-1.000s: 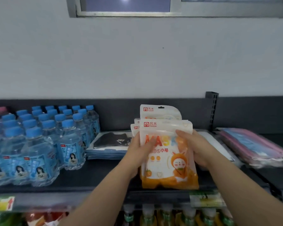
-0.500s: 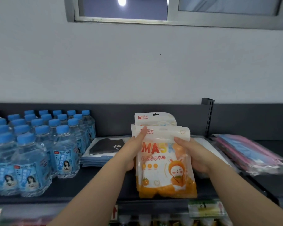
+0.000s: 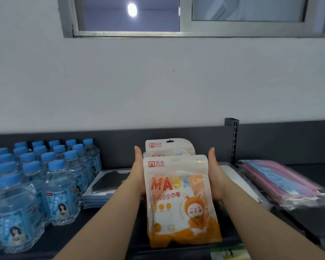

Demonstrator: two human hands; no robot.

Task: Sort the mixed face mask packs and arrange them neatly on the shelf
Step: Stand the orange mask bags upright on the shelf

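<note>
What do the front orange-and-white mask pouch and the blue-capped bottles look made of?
Orange-and-white mask pouch: probably glossy plastic film, given its sheen and sealed flat edges. Clear blue-capped water bottles: apparently transparent plastic, see-through walls with highlights; caps look matte plastic.

I count three orange packs by their tops, standing one behind another. My two hands flank them, one on each side: left hand, right hand. Among the bottles I make out at least eighteen blue caps, and more are cut off at the left edge. One black pack tops a bluish stack I cannot count. One white pack lies flat. The pink and blue pile is too blurred to count.
</note>
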